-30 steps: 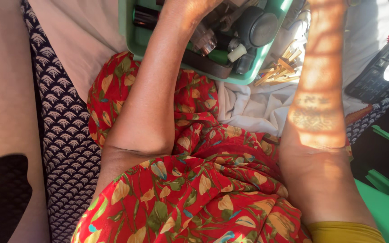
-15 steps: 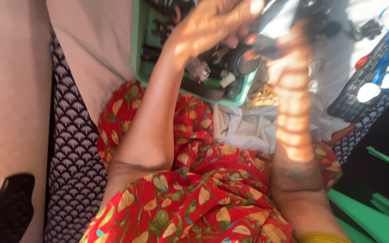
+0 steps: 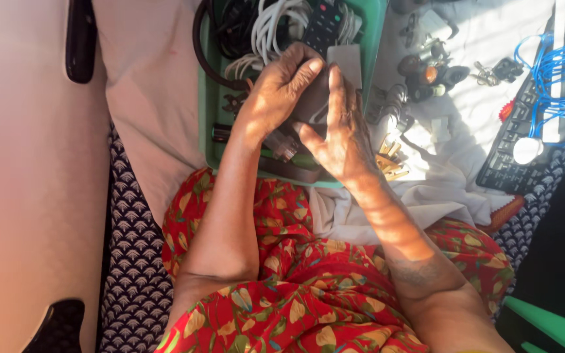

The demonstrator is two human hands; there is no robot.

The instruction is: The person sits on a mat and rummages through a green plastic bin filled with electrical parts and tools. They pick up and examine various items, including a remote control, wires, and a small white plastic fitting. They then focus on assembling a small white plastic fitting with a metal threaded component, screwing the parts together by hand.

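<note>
**Both hands now closed on one dark object over the green tray**

Where a second ago your arms stretched up with the hands out of view, you have drawn them back — your left hand (image 3: 281, 91) and right hand (image 3: 340, 134) now meet over the green tray (image 3: 205, 124). Between them you grip a small dark object (image 3: 314, 98), fingers of each hand wrapped round it, held just above the tray's contents; what kind of thing it is I cannot tell. A grey flat piece (image 3: 346, 64) shows just behind your right fingers. So the object has been picked out and is in hand. White cables (image 3: 273, 26) and a black remote (image 3: 322, 26) lie in the tray; a keyboard (image 3: 514, 153) and blue wire (image 3: 560, 72) sit on the white cloth (image 3: 452, 189) to your right.
</note>
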